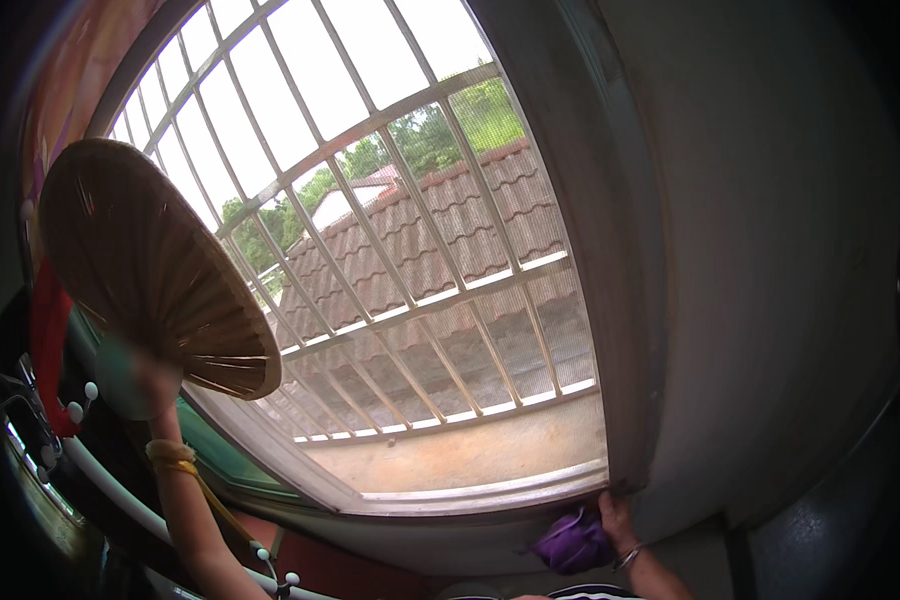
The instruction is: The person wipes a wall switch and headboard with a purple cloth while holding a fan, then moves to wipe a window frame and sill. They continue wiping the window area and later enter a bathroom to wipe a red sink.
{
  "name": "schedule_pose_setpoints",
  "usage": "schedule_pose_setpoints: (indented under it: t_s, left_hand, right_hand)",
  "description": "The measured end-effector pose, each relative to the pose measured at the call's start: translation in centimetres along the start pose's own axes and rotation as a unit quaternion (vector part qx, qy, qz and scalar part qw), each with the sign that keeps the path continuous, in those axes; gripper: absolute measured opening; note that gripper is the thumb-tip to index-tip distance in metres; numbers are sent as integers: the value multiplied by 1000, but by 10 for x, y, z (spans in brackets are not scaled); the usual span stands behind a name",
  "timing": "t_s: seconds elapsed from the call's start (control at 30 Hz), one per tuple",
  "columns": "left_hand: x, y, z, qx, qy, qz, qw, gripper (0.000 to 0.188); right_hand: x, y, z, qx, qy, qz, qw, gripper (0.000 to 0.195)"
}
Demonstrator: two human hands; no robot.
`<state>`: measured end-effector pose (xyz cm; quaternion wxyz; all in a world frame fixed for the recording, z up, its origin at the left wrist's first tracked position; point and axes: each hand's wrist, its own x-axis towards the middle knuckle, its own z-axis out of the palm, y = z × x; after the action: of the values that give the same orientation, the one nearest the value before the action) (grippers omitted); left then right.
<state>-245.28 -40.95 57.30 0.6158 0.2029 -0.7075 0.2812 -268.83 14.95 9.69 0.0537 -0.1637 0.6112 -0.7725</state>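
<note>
My left hand (162, 379) is raised at the left and grips a palm-leaf hand fan (142, 255) near its base. The fan is brown, ribbed and bound along its rim; its handle is hidden, and the area around the hand is blurred. A scrunchie and a yellow band circle that wrist. At the lower right, my right hand (619, 519) has its fingertips by the lower corner of the window frame (487, 491). A bunched purple cloth (576, 541) hangs against its palm, apparently held there. A metal bracelet is on the right wrist.
Metal security bars (390, 277) and a mesh screen fill the window, with a tiled roof (435, 217) outside. A white tubular rack with ball-tipped hooks (112, 487) curves along the lower left, near a red strap (49, 337). A pale wall (750, 262) rises at the right.
</note>
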Motion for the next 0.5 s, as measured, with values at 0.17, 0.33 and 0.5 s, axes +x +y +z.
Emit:
schedule_pose_setpoints:
  t_s: [0.17,0.33,0.5]
  left_hand:
    - [3,14,-13,-68,-39,-54,995,34]
    - [4,14,-12,-117,-11,-62,991,34]
    - [4,7,-14,-78,-18,-55,995,33]
  right_hand:
    - [-2,-6,5,36,4,-44,998,43]
    - [1,3,9,40,33,-50,997,40]
    - [0,11,3,-36,-13,-17,999,38]
